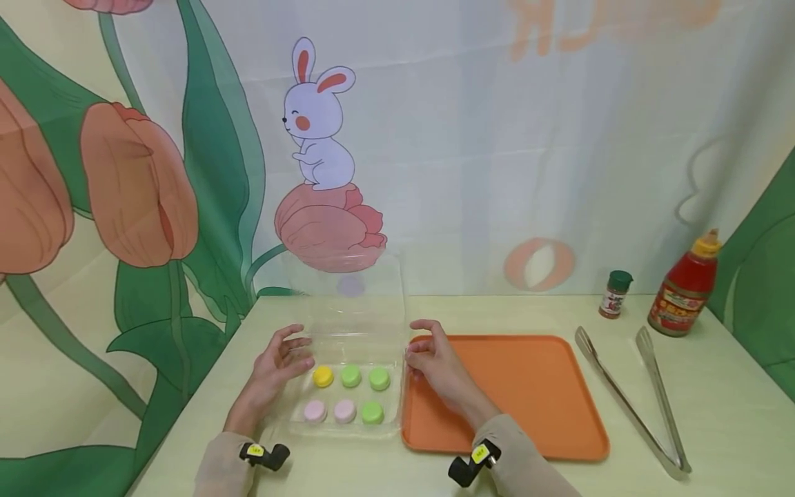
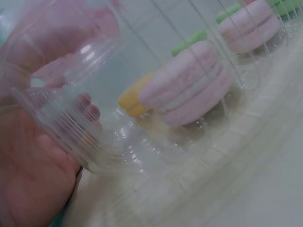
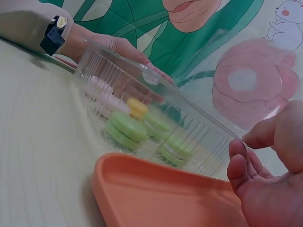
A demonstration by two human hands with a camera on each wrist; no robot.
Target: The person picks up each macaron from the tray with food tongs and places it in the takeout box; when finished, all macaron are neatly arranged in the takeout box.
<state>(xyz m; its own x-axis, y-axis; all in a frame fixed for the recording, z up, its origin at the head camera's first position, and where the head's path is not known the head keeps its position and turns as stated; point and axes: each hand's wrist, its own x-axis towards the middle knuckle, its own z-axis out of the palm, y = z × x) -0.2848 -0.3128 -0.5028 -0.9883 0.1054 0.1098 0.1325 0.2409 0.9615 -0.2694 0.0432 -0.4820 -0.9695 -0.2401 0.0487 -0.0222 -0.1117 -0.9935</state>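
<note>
A clear plastic box (image 1: 348, 431) stands on the table with its transparent lid (image 1: 354, 304) raised at the back. In its base lie a yellow macaron (image 1: 323, 376), two pink macarons (image 1: 315, 411) and three green macarons (image 1: 379, 378). My left hand (image 1: 273, 366) is at the box's left side, fingers loosely bent and thumb apart from them. Through the plastic, the left wrist view shows part of that hand (image 2: 33, 175) beside the wall. On the other side, my right hand (image 1: 444, 369) pinches the box's rim between thumb and fingers, as the right wrist view shows.
An orange tray (image 1: 528, 393) lies right beside the box. Farther right are metal tongs (image 1: 627, 407), spread apart. Behind them stand a small green-capped shaker (image 1: 615, 295) and a red sauce bottle (image 1: 682, 293). A printed curtain (image 1: 459, 172) hangs at the table's back edge.
</note>
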